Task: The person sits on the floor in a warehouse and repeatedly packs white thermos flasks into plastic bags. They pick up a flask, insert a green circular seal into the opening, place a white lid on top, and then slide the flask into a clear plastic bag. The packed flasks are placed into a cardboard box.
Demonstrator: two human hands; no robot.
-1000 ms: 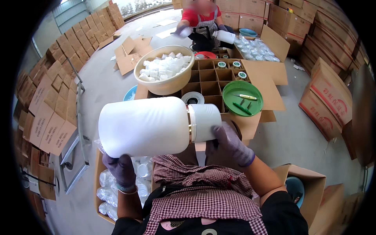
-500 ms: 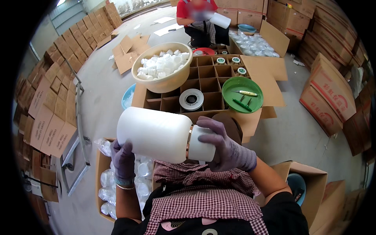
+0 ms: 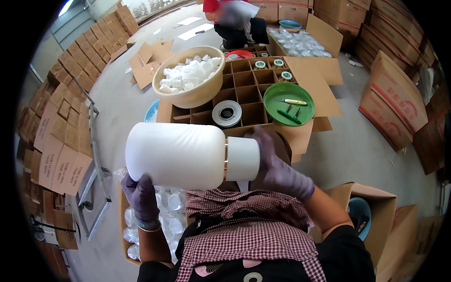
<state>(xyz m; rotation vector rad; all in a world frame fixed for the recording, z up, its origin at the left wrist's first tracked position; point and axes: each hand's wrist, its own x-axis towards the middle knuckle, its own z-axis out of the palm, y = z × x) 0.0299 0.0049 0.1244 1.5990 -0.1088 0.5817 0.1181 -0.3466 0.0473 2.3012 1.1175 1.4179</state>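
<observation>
A large white vacuum flask (image 3: 176, 155) lies sideways in front of me, its body to the left and its pale cap (image 3: 242, 159) to the right. A copper-coloured ring runs between the two, and faint wrinkles show on the body. My left hand (image 3: 143, 197), in a grey-purple glove, grips the body's lower left end, thumb toward me. At the cap's end is my right hand (image 3: 277, 167), gloved alike; its fingers are blurred and partly hidden behind the cap. Beyond the flask stands a divided carton (image 3: 251, 94) with a round grey-white piece (image 3: 227, 113) on it.
On the carton rest a cream basin (image 3: 188, 96) of white plastic caps and a green tray (image 3: 272, 110) with small tools. Plastic-wrapped pieces fill a box (image 3: 123, 211) by my left arm. A person (image 3: 239, 23) works beyond. Cartons (image 3: 390, 103) stand right; a metal trolley (image 3: 96, 188) stands left.
The flask has moved left and lies more level. My right hand has shifted from over the cap's side toward its end. The view has tilted slightly.
</observation>
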